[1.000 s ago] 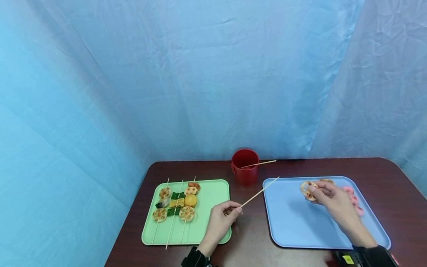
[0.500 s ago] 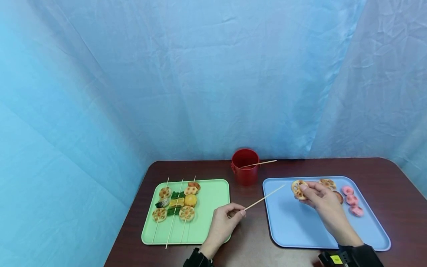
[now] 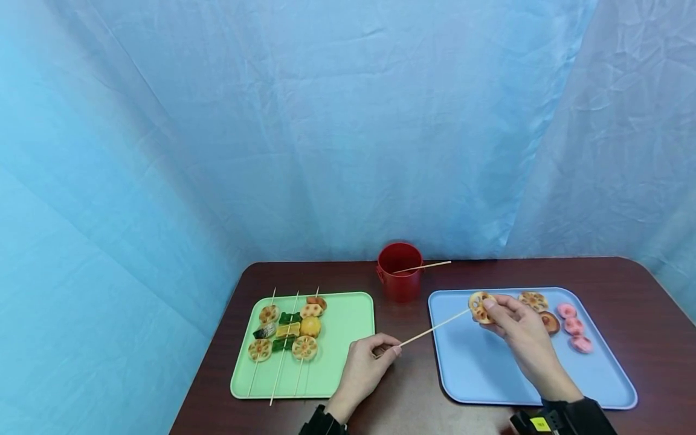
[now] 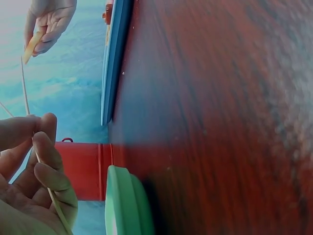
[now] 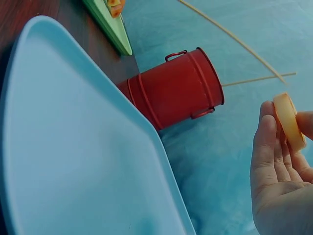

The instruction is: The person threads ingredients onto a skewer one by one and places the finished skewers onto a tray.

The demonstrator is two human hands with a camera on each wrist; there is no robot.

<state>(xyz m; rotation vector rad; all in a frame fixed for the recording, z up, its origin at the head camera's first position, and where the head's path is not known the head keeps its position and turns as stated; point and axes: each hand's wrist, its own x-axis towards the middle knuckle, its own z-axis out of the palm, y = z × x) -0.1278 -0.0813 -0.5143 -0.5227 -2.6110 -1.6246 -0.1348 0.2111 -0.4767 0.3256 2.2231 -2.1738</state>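
My left hand (image 3: pixel 365 368) pinches a thin wooden skewer (image 3: pixel 435 327) between thumb and fingers, over the gap between the two trays. The skewer is bare and slants up to the right. Above the blue tray (image 3: pixel 489 374), my right hand (image 3: pixel 522 338) holds a lotus root slice (image 3: pixel 480 307) by its edge, thumb on the near face. In the head view the skewer's tip meets the slice's left edge. The right wrist view shows the tip close to the rim of the slice (image 5: pixel 287 120), with a small gap. The left hand (image 4: pixel 36 181) curls around the skewer's lower part.
On the blue tray lie another lotus root slice (image 3: pixel 534 300), a brown mushroom-like piece (image 3: pixel 550 323) and several pink pieces (image 3: pixel 573 326). A red bucket (image 3: pixel 399 281) with one skewer (image 3: pixel 429 266) stands behind. The green tray (image 3: pixel 348 314) bears three loaded skewers (image 3: pixel 288 330).
My right hand has moved left with the lotus root slice, uncovering the pieces behind it. The left hand has shifted slightly right, and the skewer's tip has come up to the slice.
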